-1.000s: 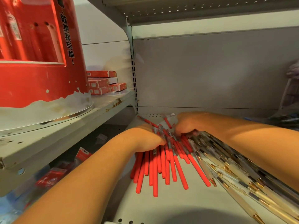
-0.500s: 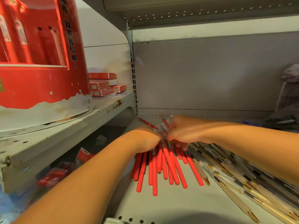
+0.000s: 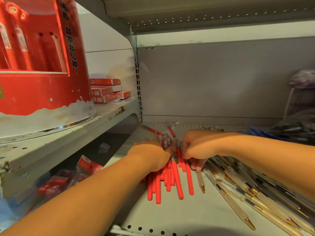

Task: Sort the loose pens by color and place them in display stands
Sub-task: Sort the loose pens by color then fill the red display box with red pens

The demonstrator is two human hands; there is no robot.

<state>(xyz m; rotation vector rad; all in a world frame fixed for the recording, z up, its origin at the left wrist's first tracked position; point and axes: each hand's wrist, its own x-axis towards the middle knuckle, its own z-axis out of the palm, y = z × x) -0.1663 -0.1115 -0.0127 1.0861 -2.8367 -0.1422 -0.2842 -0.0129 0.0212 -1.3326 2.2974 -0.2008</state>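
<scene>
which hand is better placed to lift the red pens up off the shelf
Left, probably. The left hand already lies over the red pens; the right hand sits at their edge, beside the clear pens.

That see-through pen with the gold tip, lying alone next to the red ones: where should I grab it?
Pinch the clear pen around the bare middle of its barrel, coming straight down from above. It lies flat on the shelf with its gold tip toward you and open gaps on both sides, so fingers probably fit either side. Its far end is tucked under the right hand.
</scene>
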